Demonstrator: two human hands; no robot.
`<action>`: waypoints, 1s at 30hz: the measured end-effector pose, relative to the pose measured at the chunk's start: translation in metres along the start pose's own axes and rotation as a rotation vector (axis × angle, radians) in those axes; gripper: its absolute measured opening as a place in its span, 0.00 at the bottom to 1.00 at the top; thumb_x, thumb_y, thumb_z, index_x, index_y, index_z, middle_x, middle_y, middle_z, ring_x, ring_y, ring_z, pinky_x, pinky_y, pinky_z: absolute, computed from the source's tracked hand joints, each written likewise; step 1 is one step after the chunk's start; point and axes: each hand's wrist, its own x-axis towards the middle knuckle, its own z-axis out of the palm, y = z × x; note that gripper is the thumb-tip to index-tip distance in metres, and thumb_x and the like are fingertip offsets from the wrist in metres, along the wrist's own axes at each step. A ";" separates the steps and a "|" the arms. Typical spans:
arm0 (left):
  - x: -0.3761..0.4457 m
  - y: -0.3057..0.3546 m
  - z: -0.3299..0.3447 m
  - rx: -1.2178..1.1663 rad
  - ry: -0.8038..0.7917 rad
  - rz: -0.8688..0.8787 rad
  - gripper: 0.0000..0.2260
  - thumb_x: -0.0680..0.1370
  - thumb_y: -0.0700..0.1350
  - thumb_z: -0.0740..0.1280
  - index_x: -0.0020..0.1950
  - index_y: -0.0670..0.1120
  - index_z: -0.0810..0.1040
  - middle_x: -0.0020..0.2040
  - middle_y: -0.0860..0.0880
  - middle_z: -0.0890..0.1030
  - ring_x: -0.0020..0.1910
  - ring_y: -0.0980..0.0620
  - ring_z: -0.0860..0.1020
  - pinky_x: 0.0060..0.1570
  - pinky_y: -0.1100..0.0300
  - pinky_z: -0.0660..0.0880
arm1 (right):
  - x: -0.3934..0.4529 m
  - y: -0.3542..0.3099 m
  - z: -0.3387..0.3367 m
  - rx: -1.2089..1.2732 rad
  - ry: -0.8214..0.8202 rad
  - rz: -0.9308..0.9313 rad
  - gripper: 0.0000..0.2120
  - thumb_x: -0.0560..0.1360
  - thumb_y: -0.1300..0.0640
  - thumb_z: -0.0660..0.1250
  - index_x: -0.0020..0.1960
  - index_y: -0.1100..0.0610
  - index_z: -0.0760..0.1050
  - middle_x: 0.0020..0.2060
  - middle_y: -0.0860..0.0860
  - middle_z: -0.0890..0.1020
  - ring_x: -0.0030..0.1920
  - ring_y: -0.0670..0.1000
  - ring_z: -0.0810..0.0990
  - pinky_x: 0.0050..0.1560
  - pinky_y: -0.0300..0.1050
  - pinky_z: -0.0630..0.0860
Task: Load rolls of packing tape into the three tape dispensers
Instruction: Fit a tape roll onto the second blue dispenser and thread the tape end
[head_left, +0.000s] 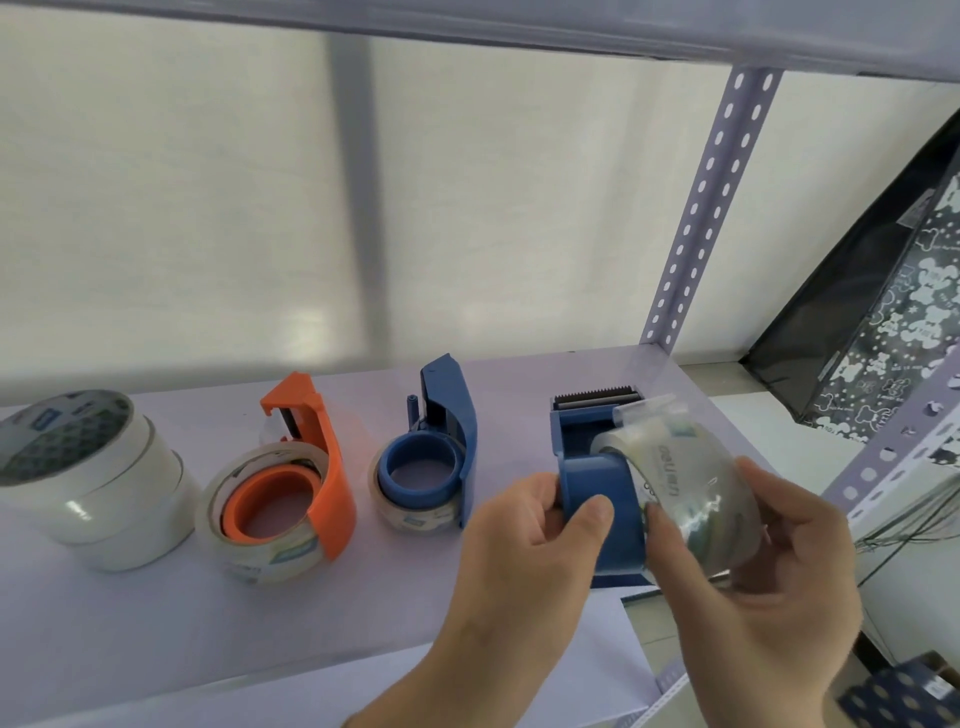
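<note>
A blue tape dispenser (597, 467) with a toothed blade at its far end sits at the right of the white shelf (156, 623). My left hand (524, 530) grips its round hub. My right hand (769, 545) holds a clear tape roll (685, 467) tilted against the hub's right side, a loose strip lifting toward the blade. In the middle, a second blue dispenser (441, 441) lies with a tape roll on its hub. Left of it, an orange dispenser (306, 478) also carries a roll.
A stack of spare tape rolls (88, 478) stands at the far left. A perforated upright post (701, 208) rises behind the dispenser. A black bag with white bear prints (883, 312) leans at the right, beyond the shelf edge.
</note>
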 end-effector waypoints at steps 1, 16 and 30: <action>0.001 0.001 -0.001 -0.021 -0.015 -0.019 0.08 0.68 0.49 0.65 0.42 0.48 0.81 0.41 0.45 0.85 0.38 0.53 0.81 0.42 0.50 0.81 | 0.003 0.001 -0.001 -0.003 0.001 0.000 0.26 0.57 0.57 0.78 0.50 0.39 0.75 0.44 0.42 0.81 0.43 0.41 0.81 0.41 0.28 0.76; 0.014 0.012 -0.025 -0.479 -0.231 -0.192 0.17 0.68 0.45 0.66 0.53 0.38 0.79 0.41 0.43 0.85 0.40 0.49 0.84 0.41 0.56 0.81 | 0.056 0.022 -0.021 0.376 -0.099 0.226 0.28 0.60 0.54 0.79 0.58 0.57 0.78 0.44 0.50 0.85 0.48 0.49 0.83 0.52 0.41 0.79; 0.017 0.002 -0.025 -0.492 -0.247 -0.070 0.12 0.72 0.44 0.66 0.52 0.43 0.82 0.44 0.46 0.84 0.42 0.48 0.79 0.38 0.58 0.76 | 0.038 0.003 -0.006 0.399 -0.415 0.499 0.23 0.64 0.37 0.72 0.49 0.53 0.82 0.41 0.60 0.83 0.42 0.56 0.81 0.42 0.53 0.77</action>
